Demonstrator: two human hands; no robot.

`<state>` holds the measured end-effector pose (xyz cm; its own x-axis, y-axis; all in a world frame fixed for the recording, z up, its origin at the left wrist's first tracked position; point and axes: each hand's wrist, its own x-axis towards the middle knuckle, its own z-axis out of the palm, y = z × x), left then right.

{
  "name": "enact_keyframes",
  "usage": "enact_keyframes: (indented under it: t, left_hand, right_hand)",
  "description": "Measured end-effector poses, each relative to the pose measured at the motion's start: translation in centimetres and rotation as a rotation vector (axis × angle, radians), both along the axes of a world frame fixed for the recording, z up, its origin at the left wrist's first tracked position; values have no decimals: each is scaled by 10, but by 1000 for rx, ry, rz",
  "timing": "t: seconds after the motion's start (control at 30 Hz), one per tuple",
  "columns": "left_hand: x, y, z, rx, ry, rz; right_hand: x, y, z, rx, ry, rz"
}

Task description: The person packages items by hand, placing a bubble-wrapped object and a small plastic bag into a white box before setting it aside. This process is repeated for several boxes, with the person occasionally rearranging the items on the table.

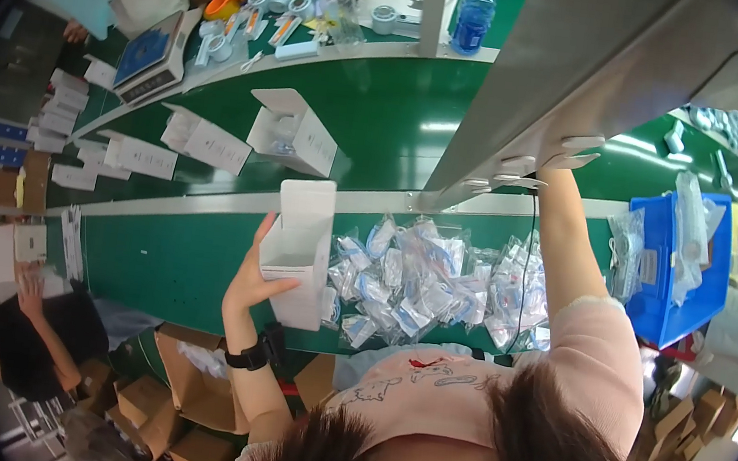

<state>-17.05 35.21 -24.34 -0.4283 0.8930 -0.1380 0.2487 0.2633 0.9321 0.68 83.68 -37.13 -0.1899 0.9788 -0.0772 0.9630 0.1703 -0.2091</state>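
Fingers of the left hand (250, 286) are closed around an open white box (298, 300), thumb across its near face and the rest along its left side. I read that grip as a way of steadying the carton while leaving its raised flap free. As for the right hand, the metal beam (542, 95) hides it; I see only the right forearm (568, 241) going behind, so I cannot tell whether those fingers are open or gripping.

Just right of the left fingers lies a heap of clear packets (418, 283) on the green worktop (157, 264), presumably put there for easy reach. Beyond the fingertips, more open cartons (304, 144) stand on the green belt (394, 105), flaps up, likely so their insides stay accessible. Well right of those fingers, past the forearm, a blue bin (695, 312) holds clear wrapping, perhaps to contain loose pieces.
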Motion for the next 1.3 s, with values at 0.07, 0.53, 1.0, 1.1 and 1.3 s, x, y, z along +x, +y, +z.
enact_keyframes:
  t: [0.07,0.53,1.0,1.1,1.3]
  left_hand:
    - [14,20,12,20,75,-53]
    - [156,77,9,-115,215,149]
    - [192,101,-44,447,287,107]
    - [193,95,-63,289,325,157]
    - [186,96,-74,231,32,267]
  right_hand:
    - [15,31,-39,-120,-85,-149]
    - [118,-225,121,-757,2102,-287]
    - [140,-273,123,146,870,813]
    - [180,-230,74,-46,1173,305]
    - [270,-156,-30,-226,-76,166]
